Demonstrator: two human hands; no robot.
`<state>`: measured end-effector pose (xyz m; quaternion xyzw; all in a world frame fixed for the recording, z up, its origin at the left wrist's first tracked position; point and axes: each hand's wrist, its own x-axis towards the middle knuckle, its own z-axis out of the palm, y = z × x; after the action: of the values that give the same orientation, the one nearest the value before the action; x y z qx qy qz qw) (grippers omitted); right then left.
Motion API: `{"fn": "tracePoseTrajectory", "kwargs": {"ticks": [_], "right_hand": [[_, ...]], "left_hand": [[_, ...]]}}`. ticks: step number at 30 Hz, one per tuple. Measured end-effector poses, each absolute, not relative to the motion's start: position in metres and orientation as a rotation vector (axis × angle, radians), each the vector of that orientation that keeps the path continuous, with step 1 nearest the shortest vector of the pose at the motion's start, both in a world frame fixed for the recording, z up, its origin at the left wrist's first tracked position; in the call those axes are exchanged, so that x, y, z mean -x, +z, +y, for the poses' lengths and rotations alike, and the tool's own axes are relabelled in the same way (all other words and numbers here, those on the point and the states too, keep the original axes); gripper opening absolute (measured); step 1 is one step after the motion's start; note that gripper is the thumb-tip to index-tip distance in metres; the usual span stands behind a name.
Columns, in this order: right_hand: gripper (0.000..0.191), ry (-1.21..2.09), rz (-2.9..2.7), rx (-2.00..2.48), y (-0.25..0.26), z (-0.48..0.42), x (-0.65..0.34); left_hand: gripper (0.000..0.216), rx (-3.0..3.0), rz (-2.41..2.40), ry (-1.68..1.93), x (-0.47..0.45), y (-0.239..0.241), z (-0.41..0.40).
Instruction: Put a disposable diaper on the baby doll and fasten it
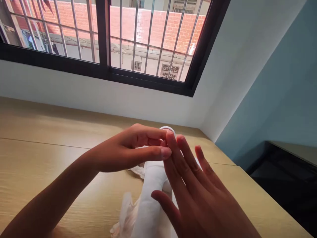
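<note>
Hands close together over the wooden worktop (42, 172): the left hand (126, 152) curls, its hold unclear, and the right hand (198, 195) spreads open, fingertips meeting the left's. Beneath them lies a rolled white cloth (148, 211), with a white ring (167, 128) just beyond the fingers.

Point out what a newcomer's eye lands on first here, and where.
The hands dominate the middle of the view: the left hand reaches in from the left and the right hand from the lower right, their fingers meeting above a rolled white cloth on the wooden desk. A white ring peeks out behind the fingertips. Above, a barred window looks onto a red brick wall.
</note>
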<state>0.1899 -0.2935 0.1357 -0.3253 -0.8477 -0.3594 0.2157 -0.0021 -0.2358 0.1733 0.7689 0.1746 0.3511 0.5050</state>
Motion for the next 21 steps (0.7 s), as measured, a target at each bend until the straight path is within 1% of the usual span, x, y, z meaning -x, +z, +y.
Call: {"fn": "tracePoseTrajectory", "kwargs": {"ticks": [3,7,13,17,21], "right_hand": [[0.054,-0.992,-2.341,0.919,0.136,-0.301,-0.195],[0.059,-0.976,-2.365,0.979,0.132,-0.312,-0.203],[0.068,-0.957,-2.425,1.017,0.135,-0.324,-0.209],[0.067,-0.925,-2.414,0.994,0.138,-0.328,-0.210],[0.064,-0.917,-2.429,0.975,0.137,-0.330,-0.214]], "left_hand": [[0.016,-2.058,0.433,0.842,0.003,0.174,-0.242],[0.017,-2.228,0.425,0.790,0.008,0.175,-0.253],[0.028,-1.963,0.335,0.676,0.011,0.179,-0.261],[0.035,-1.845,0.248,0.611,0.011,0.179,-0.260],[0.034,-1.790,0.220,0.599,0.010,0.179,-0.263]]}}
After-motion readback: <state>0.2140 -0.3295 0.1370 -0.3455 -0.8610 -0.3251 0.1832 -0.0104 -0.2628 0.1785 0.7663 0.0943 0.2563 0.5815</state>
